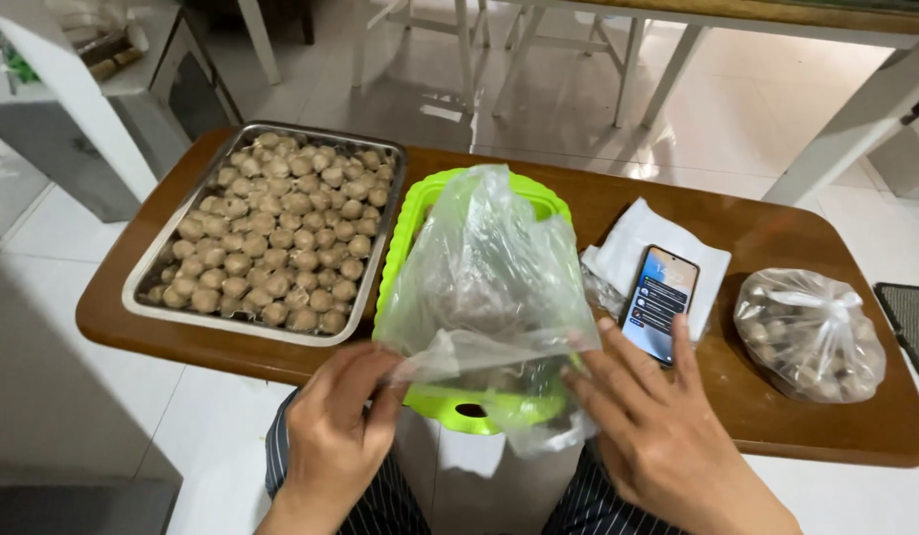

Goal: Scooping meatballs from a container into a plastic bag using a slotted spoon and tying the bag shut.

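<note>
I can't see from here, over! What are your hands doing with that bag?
Left hand and right hand both pinch the clear plastic bag open. Bag sits in green basket. Phone beside right fingers, not blocking.

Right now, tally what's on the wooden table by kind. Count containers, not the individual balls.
Steel tray of meatballs: 1
Green plastic basket: 1
Clear plastic bags: 2, an open one held by the left hand and right hand over the basket, and a tied one filled with meatballs
Smartphone: 1
White paper sheet under the phone: 1
Total: 6
</note>
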